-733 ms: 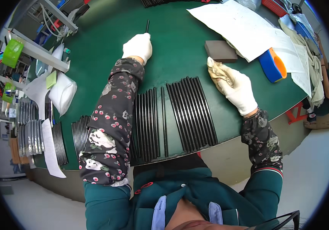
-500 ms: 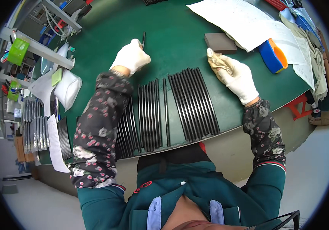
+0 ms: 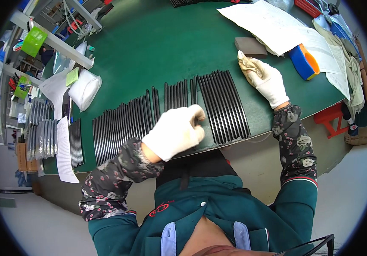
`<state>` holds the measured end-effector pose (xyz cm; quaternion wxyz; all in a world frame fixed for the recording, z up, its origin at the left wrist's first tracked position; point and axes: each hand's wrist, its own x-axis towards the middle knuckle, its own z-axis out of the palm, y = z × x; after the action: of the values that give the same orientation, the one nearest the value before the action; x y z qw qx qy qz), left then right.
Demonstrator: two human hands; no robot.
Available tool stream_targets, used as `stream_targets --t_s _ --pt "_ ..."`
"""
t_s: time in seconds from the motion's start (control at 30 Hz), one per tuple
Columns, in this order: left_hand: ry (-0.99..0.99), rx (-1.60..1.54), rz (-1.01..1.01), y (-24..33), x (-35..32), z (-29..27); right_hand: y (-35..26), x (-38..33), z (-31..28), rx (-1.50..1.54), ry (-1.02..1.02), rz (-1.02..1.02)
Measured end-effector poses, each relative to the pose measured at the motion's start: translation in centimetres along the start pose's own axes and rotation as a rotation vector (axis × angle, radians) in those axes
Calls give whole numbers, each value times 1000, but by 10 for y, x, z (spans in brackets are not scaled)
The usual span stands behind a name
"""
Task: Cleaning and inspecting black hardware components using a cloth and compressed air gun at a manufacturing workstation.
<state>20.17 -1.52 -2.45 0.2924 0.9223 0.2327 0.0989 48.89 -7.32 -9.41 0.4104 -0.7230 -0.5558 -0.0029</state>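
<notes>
My left hand (image 3: 176, 133), in a white glove, lies over the near part of a row of slim black rods. Its thumb and forefinger curl around the near stretch of a black rod (image 3: 194, 91), one of two close together left of the right-hand group of rods (image 3: 223, 106). The palm hides the near ends of the rods (image 3: 176, 94) beside them. Farther right, my gloved right hand (image 3: 269, 85) is raised above the table, palm turned inward, its fingers bent around what looks like a crumpled, stained tan cloth (image 3: 249, 69).
More rods (image 3: 121, 128) lie along the green table (image 3: 149, 47) at left. A brown block (image 3: 250, 47), white papers (image 3: 273, 25) and a blue-and-orange ring-shaped thing (image 3: 304, 62) lie at the far right. A white plastic bag (image 3: 84, 89) and a metal frame (image 3: 55, 40) stand at left.
My left hand has come down from the far middle of the table toward the near edge. A second rod now lies beside the single one. My right hand has shifted slightly right.
</notes>
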Motion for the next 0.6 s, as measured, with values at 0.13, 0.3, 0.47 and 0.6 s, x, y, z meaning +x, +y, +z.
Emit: stream_targets --t_s 0.13,0.3,0.47,0.6 --pt "-80 130 48 4 -7 9 5 -3 1 -35 23 -13" --pt "-100 558 479 -14 19 -9 3 -5 1 -71 27 -15" --pt "-202 603 350 -42 8 -9 -25 -6 6 -253 -36 -230" --pt "-175 611 360 -49 9 -11 -45 -14 26 -317 23 -289"
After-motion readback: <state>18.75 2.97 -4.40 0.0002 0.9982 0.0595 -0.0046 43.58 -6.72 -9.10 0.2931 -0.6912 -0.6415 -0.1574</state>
